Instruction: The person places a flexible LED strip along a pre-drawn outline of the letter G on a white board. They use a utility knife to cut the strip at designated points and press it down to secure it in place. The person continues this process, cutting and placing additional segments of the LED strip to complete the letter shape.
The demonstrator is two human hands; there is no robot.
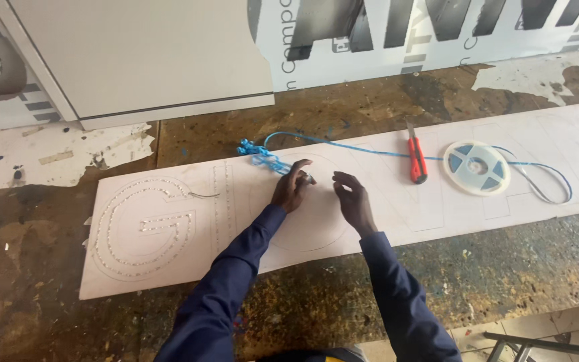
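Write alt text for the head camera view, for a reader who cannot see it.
A person's left hand and right hand work on a long white board outlined with large letters, the left hand pinching a blue strip. A red utility knife and a white reel lie further right on the board.

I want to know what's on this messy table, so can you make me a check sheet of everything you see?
Surface: worn brown workbench, paint-stained, patches of torn white paper.
Job's things: long white board with outlined letters; two letters at its left end lined with small beads; blue strip bunched beside the left hand.
Clutter: red utility knife; white reel.
Grippers: left hand pinches something small on the board; right hand open, hovering beside it.
Cables: blue strip runs along the board to the reel, looping past it.
Surroundings: white panel and printed sheet at the back.
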